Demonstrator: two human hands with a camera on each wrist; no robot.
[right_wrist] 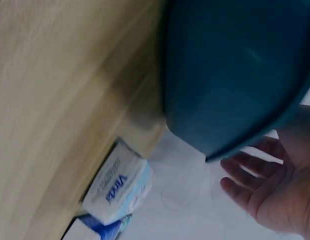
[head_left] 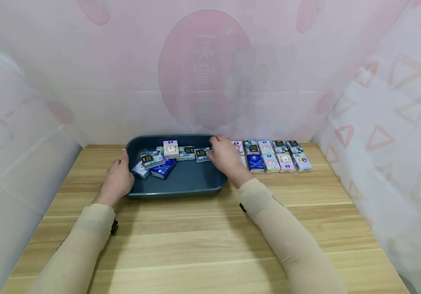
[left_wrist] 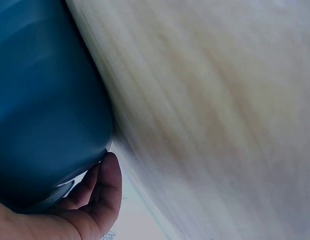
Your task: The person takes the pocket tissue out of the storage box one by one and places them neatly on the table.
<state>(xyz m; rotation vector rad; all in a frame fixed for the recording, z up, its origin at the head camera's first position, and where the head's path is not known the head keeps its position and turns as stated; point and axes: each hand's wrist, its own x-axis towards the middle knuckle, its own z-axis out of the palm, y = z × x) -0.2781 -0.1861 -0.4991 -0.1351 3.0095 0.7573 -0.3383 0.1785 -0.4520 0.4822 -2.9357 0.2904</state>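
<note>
A dark teal plastic basin stands on the wooden table, holding several small tissue packs, among them a blue one and a white-and-purple one lying on top of others. My left hand grips the basin's left end, with its thumb up at the rim and fingers curled against the outside in the left wrist view. At the far right corner, my right hand holds the rim. The right wrist view shows its bent fingers outside the wall; the thumb is hidden there.
Right of the basin, several tissue packs stand in two rows, including a dark blue pack and a light blue one at the right end. My right hand partly covers the leftmost packs. Printed cloth walls enclose the wooden table.
</note>
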